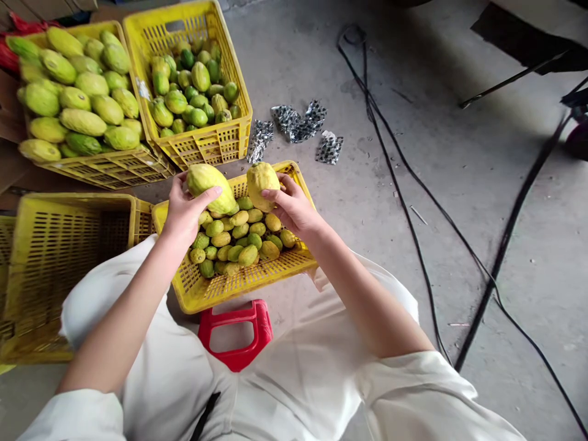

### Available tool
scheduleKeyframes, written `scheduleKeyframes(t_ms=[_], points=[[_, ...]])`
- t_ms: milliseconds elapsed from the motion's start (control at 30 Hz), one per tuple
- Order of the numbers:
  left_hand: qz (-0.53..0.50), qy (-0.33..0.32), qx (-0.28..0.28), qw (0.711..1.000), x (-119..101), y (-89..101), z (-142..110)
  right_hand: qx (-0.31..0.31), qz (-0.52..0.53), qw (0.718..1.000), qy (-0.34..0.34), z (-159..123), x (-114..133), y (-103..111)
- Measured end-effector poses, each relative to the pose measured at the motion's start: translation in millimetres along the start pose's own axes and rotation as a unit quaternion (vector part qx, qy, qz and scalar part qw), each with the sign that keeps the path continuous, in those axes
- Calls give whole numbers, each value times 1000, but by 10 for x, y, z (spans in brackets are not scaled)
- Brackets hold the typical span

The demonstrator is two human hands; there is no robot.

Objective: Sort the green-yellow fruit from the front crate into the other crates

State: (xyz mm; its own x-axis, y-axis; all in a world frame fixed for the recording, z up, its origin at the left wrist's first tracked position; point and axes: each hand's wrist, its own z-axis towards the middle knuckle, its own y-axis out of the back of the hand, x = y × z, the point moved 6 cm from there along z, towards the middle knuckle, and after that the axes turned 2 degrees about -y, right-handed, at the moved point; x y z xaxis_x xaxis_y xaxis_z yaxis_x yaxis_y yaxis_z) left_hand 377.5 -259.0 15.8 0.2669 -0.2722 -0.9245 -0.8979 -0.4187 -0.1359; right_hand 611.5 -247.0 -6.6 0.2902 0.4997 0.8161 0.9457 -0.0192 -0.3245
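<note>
Raised over the near yellow crate, my left hand (180,211) grips a large, oval, yellow-green fruit (207,184), citron-like in look, with the thumb along its near side. Level with it, my right hand (294,205) holds a smaller, rounder, bumpy yellow fruit (263,182) of similar look, its thumb lying across the front. The two held fruits are a short gap apart. Beneath them, the yellow crate (243,278) contains many small green and yellow fruits (239,231). My hands and the held fruits hide part of its far side.
Farther off stand a crate (103,174) heaped with large fruits and another crate (215,139) of smaller greener ones. An empty yellow crate (68,269) lies at the left. A red stool (261,334) shows between my legs. Crumpled foil pieces (294,122) and black cables (413,239) lie on the floor.
</note>
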Motion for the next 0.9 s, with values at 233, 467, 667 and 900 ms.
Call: scheduleKeyframes(t_ms=[233,467,667,900], points=[[8,33,7,999,40,-86,-64,-8,24,999,29,-25,21,-38],[39,21,-10,999,80,-11,-1,-38,33,998,27,40,11,31],[39,5,-5,999,82,-16,2,-13,56,998,-7,43,9,40],[44,-10,-25,999,59,15,11,-34,53,998,21,73,55,57]])
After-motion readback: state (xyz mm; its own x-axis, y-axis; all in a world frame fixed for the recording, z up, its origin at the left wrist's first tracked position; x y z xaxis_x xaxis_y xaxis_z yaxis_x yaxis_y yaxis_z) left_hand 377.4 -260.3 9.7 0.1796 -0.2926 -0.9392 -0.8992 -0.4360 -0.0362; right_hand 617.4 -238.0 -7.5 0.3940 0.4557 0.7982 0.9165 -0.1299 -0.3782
